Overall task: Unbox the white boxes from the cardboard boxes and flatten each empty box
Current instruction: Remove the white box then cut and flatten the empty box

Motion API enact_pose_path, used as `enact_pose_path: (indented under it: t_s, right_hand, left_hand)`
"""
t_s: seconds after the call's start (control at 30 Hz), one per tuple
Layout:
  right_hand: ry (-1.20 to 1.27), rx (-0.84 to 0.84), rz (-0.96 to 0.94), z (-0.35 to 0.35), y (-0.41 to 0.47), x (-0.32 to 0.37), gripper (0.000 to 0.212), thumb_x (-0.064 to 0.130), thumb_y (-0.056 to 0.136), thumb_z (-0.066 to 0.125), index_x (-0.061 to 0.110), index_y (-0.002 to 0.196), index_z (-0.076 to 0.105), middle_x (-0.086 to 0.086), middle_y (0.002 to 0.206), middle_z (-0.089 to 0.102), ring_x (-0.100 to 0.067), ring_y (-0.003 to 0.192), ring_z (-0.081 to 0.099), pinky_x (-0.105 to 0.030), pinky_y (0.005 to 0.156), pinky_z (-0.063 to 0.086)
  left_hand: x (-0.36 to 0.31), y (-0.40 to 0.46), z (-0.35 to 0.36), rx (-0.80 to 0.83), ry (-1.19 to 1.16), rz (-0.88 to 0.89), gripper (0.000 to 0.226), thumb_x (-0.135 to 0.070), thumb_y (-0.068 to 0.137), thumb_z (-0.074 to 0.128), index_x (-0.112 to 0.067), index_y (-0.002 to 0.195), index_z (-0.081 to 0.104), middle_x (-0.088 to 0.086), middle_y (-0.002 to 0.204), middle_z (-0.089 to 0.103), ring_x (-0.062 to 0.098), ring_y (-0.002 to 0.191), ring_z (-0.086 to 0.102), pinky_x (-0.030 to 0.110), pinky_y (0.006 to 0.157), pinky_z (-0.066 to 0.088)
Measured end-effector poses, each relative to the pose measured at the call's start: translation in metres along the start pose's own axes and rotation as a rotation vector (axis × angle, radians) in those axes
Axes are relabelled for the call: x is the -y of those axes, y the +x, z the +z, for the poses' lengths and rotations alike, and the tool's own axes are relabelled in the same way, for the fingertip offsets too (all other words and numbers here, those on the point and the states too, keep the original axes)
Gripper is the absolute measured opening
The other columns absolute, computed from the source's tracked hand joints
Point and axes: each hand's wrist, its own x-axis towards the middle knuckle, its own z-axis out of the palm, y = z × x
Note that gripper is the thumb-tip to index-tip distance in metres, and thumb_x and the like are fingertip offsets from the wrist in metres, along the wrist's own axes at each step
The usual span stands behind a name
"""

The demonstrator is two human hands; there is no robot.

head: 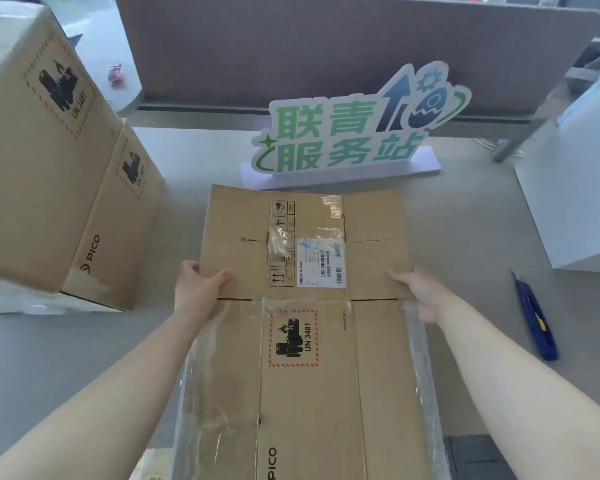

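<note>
Gripping the flattened cardboard box [305,306] at its 2 side edges, left hand [196,289] pinching one flap and right hand [421,292] curled round the other, the person should press it level onto the table [465,237], creases squared, beside 2 unopened boxes [49,161].

The flattened cardboard box [309,306] fills the middle of the grey table [471,237], both hands on its side edges — left hand [196,289], right hand [421,292]. To the left, two stacked cardboard boxes [49,168] wall off that side, leaving only a narrow strip of table between them and the flat box. Straight ahead, the green-lettered sign [354,129] stands just beyond the far flaps, blocking a forward reach. To the right there is open table — though a blue utility knife [536,317] lies near the right forearm, and a white box [579,188] closes the far right edge.
</note>
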Motion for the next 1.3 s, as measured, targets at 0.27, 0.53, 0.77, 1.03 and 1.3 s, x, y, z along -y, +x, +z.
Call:
enact_pose_path:
  t_s: [0.27,0.53,0.77,1.03,1.3]
  right_hand:
    - [0.125,0.198,0.012,-0.013,-0.024,-0.010,0.035,0.022,0.095,0.061,0.010,0.128,0.061,-0.016,0.120,0.070,-0.037,0.113,0.065,-0.060,0.099,0.047]
    - [0.078,0.366,0.031,-0.029,-0.060,0.018,0.033,0.027,0.087,0.068,0.012,0.115,0.070,-0.009,0.108,0.074,-0.027,0.090,0.072,-0.039,0.082,0.057]
    - [-0.063,0.645,-0.027,-0.020,-0.118,0.051,0.026,0.024,0.079,0.068,0.009,0.100,0.070,-0.009,0.088,0.072,-0.024,0.069,0.068,-0.030,0.061,0.051]
    - [-0.372,0.979,0.019,0.084,-0.186,0.042,0.054,0.041,0.052,0.089,0.009,0.092,0.071,-0.007,0.078,0.065,-0.025,0.065,0.056,-0.031,0.059,0.039]
    - [-0.655,1.069,-0.143,0.216,-0.265,-0.023,0.043,0.047,0.078,0.075,0.013,0.103,0.068,-0.005,0.070,0.056,-0.017,0.047,0.051,-0.025,0.042,0.043]
  left_hand:
    - [-0.009,-0.045,-0.032,-0.071,-0.089,0.136,0.057,-0.025,0.079,0.081,-0.004,0.121,0.048,0.006,0.107,0.058,0.020,0.091,0.057,0.024,0.073,0.043]
    - [-0.038,-0.137,-0.064,-0.244,-0.155,0.245,0.053,-0.025,0.079,0.081,-0.009,0.117,0.047,0.006,0.110,0.057,0.021,0.096,0.055,0.022,0.073,0.043]
    - [-0.010,-0.259,-0.103,-0.436,-0.352,0.175,0.051,-0.024,0.080,0.081,-0.008,0.118,0.052,0.008,0.106,0.065,0.018,0.088,0.065,0.027,0.073,0.053]
    - [0.068,-0.377,-0.165,-0.654,-0.616,0.076,0.035,-0.019,0.081,0.079,-0.014,0.105,0.055,0.014,0.107,0.068,0.028,0.089,0.069,0.049,0.085,0.056]
    - [0.170,-0.463,-0.228,-0.950,-0.674,-0.055,0.044,-0.027,0.077,0.082,-0.014,0.111,0.057,-0.001,0.103,0.064,0.015,0.090,0.065,0.030,0.081,0.052]
